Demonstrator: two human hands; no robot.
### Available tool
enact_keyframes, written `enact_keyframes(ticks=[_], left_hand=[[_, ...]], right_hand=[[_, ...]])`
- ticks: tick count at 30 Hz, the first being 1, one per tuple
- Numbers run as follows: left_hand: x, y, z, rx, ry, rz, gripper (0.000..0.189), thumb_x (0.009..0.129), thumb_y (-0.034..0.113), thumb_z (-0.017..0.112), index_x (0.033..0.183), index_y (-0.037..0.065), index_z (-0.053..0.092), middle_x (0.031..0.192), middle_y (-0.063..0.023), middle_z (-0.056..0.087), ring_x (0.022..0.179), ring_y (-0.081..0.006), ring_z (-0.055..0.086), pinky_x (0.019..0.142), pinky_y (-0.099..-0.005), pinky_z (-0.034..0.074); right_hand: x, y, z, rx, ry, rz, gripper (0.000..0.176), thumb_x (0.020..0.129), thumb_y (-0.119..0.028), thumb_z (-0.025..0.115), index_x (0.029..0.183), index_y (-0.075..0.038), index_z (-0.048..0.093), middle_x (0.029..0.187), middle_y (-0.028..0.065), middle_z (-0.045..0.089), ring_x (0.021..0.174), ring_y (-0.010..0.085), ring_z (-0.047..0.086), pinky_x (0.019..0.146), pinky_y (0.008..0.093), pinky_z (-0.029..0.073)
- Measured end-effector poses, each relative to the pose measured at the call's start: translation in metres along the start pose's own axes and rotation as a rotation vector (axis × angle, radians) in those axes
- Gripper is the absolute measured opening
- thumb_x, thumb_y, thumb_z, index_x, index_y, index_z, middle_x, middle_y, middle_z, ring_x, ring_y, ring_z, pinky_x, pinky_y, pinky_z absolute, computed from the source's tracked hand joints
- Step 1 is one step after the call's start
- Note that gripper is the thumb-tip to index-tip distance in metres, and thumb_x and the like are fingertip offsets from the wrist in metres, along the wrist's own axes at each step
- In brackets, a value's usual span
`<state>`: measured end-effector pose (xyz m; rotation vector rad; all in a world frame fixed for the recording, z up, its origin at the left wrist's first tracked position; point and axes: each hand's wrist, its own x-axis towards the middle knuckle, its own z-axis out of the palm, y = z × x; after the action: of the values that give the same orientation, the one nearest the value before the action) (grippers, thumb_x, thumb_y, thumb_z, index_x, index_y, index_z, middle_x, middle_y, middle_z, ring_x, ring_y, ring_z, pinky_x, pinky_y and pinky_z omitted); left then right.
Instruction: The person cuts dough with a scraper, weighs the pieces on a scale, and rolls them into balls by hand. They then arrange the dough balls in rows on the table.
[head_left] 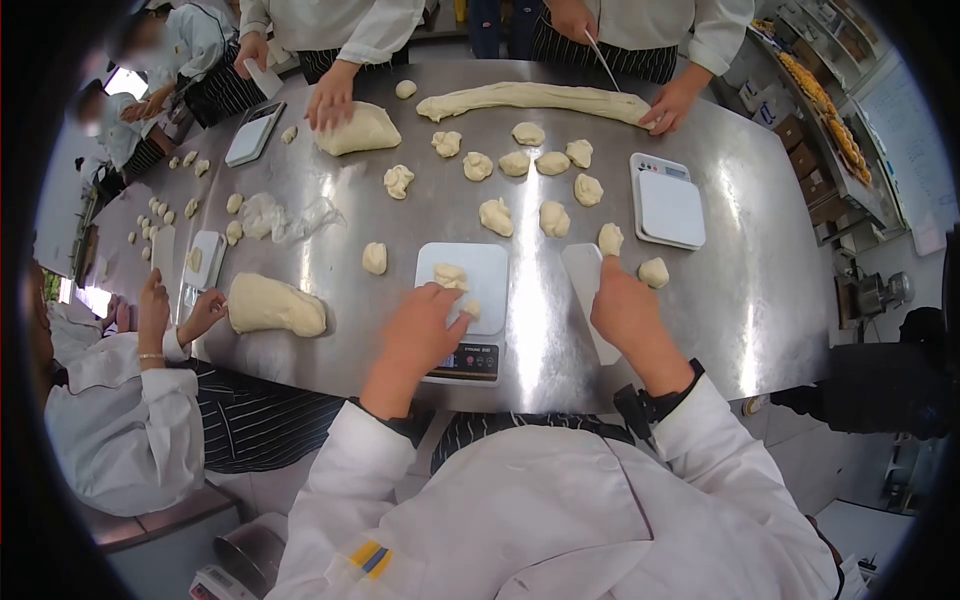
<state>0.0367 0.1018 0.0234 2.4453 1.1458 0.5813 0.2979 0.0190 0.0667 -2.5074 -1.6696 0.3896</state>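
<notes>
My left hand (425, 325) is over a white digital scale (487, 262), its fingers bent at a small dough piece (472, 308). A larger dough lump (450, 276) lies on the scale just beyond the fingertips. To the right, my right hand (625, 305) is closed on a flat white scraper (588, 290), which rests against the steel table. A dough piece (610, 239) sits right beyond that hand's fingers, and another (653, 273) lies to its right. One more dough piece (374, 258) is left of the scale.
Several dough pieces (553, 218) are spread over the steel table (400, 215). A second scale (669, 205) stands at right. Across the table, people handle a long dough roll (530, 98) and a dough block (360, 130). At left, a person's hand (203, 313) is near another dough block (275, 305).
</notes>
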Motion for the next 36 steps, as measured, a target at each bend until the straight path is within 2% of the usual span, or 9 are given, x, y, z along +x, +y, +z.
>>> enact_keyframes(ticks=[5,10,12,15,19,21,25,33,36], left_hand=[[0.008,0.005,0.019,0.206,-0.139,0.02,0.021,0.078,0.017,0.07,0.095,0.005,0.066,0.088,-0.0104,0.062,0.082,-0.0286,0.06,0.07,-0.0384,0.05],[0.022,0.057,0.034,-0.386,-0.05,0.084,0.013,0.076,0.013,0.069,0.083,0.003,0.064,0.079,-0.0109,0.061,0.076,-0.0304,0.06,0.071,-0.0395,0.049],[0.02,0.059,0.075,-0.39,-0.072,0.162,0.013,0.077,0.013,0.068,0.085,0.004,0.066,0.081,-0.0121,0.061,0.078,-0.0315,0.06,0.071,-0.0406,0.05],[0.013,0.061,0.11,-0.182,-0.419,0.089,0.017,0.08,0.018,0.067,0.089,0.003,0.067,0.087,-0.0149,0.063,0.085,-0.0326,0.062,0.076,-0.0416,0.05],[0.008,0.067,0.109,-0.214,-0.391,0.021,0.02,0.078,0.019,0.069,0.088,0.003,0.066,0.085,-0.0145,0.063,0.08,-0.0323,0.062,0.075,-0.0406,0.051],[0.01,0.069,0.107,-0.378,-0.326,-0.153,0.022,0.076,0.02,0.072,0.087,0.003,0.067,0.084,-0.0141,0.064,0.073,-0.032,0.062,0.072,-0.0392,0.051],[0.011,0.07,0.101,-0.378,-0.329,-0.16,0.023,0.075,0.018,0.073,0.09,0.002,0.066,0.082,-0.0141,0.065,0.068,-0.0318,0.061,0.07,-0.0388,0.051],[0.005,0.069,0.117,-0.209,-0.292,0.062,0.025,0.075,0.011,0.068,0.098,0.003,0.061,0.091,-0.0167,0.059,0.086,-0.0355,0.06,0.077,-0.043,0.05],[0.009,0.073,0.113,-0.197,-0.266,0.116,0.017,0.078,0.008,0.065,0.092,0.002,0.06,0.084,-0.0156,0.059,0.078,-0.0339,0.061,0.071,-0.0417,0.05]], right_hand=[[0.003,0.006,0.004,0.029,-0.03,0.019,0.028,0.081,-0.008,0.057,0.106,0.001,0.048,0.081,0.0226,0.066,0.076,0.0389,0.066,0.068,0.0497,0.052],[-0.005,0.025,-0.002,0.029,-0.045,0.034,0.03,0.082,-0.012,0.06,0.106,0.001,0.047,0.079,0.022,0.066,0.075,0.0404,0.065,0.07,0.0503,0.051],[-0.009,0.034,-0.006,0.044,-0.028,0.041,0.031,0.082,-0.013,0.062,0.105,0.001,0.046,0.078,0.0216,0.065,0.074,0.0411,0.065,0.07,0.0507,0.051],[-0.023,0.036,-0.022,0.089,0.01,0.018,0.032,0.082,-0.015,0.063,0.104,0.001,0.046,0.077,0.0214,0.064,0.073,0.042,0.064,0.069,0.0511,0.049],[-0.037,0.017,-0.029,0.093,-0.088,-0.12,0.032,0.082,-0.015,0.063,0.102,0.001,0.045,0.075,0.0213,0.064,0.071,0.042,0.063,0.066,0.0507,0.049],[-0.037,0.01,-0.022,0.105,-0.143,-0.16,0.031,0.082,-0.014,0.063,0.102,0.001,0.045,0.075,0.0213,0.064,0.07,0.0417,0.063,0.066,0.0505,0.049],[-0.037,0.005,-0.006,0.113,-0.171,-0.196,0.027,0.081,-0.012,0.062,0.098,0.001,0.045,0.074,0.0213,0.064,0.068,0.0415,0.063,0.064,0.05,0.049],[-0.02,-0.018,0.017,0.104,-0.074,-0.132,0.026,0.072,-0.005,0.063,0.091,0.0,0.046,0.073,0.0178,0.065,0.071,0.0373,0.068,0.063,0.0447,0.055],[0.0,-0.024,0.016,0.093,-0.046,-0.152,0.025,0.075,-0.005,0.062,0.093,0.0,0.046,0.075,0.0199,0.065,0.071,0.0382,0.068,0.063,0.0455,0.055]])
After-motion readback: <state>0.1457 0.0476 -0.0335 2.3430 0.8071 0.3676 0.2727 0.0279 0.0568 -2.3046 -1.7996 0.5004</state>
